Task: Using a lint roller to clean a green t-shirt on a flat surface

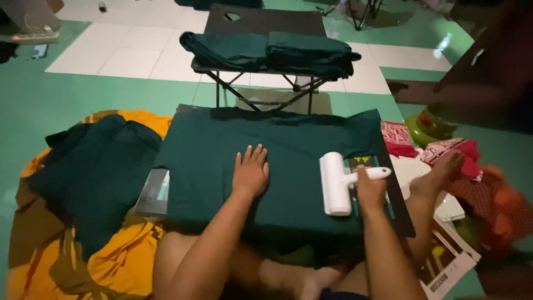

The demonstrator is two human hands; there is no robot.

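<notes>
A dark green shirt (288,161) lies spread flat over a low board in front of the seated person. On its right part rests a white lint roller (335,183), its handle gripped by the closed right hand (370,188). The left hand (251,171) lies open, palm down, on the shirt's middle, fingers spread. Left of the board a heap of dark green garments (91,166) sits on yellow cloth (125,258). Beyond, a folding table (261,22) carries 2 stacks of folded green clothes (269,53).

Two hands (251,169) (371,189), one white lint roller (336,183), one spread dark green shirt (277,144) and two folded shirt stacks (227,49) (311,53) are counted.
</notes>
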